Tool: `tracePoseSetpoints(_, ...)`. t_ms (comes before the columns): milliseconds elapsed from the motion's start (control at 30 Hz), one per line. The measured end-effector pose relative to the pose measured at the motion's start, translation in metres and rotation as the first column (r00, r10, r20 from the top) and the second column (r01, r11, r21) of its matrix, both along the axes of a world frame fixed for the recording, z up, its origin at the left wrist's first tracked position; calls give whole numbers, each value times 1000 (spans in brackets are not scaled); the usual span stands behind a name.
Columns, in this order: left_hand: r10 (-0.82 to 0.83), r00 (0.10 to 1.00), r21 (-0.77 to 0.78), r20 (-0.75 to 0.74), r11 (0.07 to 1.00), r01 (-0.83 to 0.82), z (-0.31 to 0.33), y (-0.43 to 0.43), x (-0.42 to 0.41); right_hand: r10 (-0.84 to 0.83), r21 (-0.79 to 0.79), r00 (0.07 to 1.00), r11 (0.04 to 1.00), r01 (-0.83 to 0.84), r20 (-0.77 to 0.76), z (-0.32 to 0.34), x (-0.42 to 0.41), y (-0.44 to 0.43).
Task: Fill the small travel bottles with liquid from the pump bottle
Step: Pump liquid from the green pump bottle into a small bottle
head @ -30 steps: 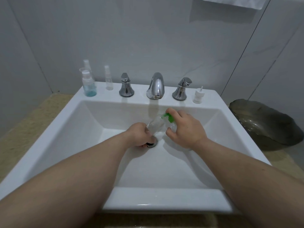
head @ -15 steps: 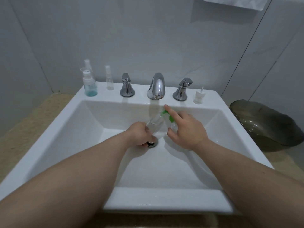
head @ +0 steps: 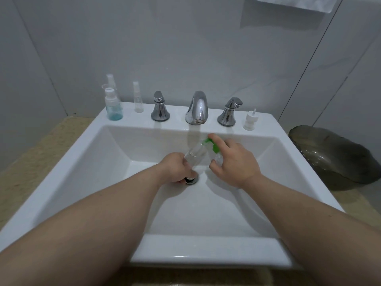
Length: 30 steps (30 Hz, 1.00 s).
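Over the basin of the white sink (head: pixel 115 153), my left hand (head: pixel 177 168) grips a small clear travel bottle (head: pixel 194 154), tilted with its mouth up to the right. My right hand (head: pixel 235 164) holds the clear pump bottle (head: pixel 218 158) with a green pump head (head: pixel 212 146); its index finger lies on top of the green head. The green nozzle meets the mouth of the small bottle. Most of the pump bottle is hidden by my fingers.
On the sink's back ledge stand a spray bottle with blue liquid (head: pixel 113 105), a slim clear spray bottle (head: pixel 137 98), two chrome handles, the chrome faucet (head: pixel 196 108) and a loose white spray cap (head: pixel 250 120). The drain (head: pixel 191 179) lies under my left hand. A dark bowl (head: pixel 334 155) sits right.
My right index finger rose from a curled grip and stretched out over the green pump head. Both bottles stayed in nearly the same place above the drain.
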<state>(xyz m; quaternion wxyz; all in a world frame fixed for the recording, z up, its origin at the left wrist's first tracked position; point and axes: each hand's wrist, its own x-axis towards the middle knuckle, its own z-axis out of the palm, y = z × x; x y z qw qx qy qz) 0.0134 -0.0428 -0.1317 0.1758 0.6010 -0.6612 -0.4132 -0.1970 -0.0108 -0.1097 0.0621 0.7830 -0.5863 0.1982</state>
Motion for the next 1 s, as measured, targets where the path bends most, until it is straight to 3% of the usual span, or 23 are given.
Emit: tracePoseSetpoints(1000, -26, 999, 21, 22, 999, 26, 2, 4, 0, 5, 10, 999, 1000, -5, 39, 1, 0, 0)
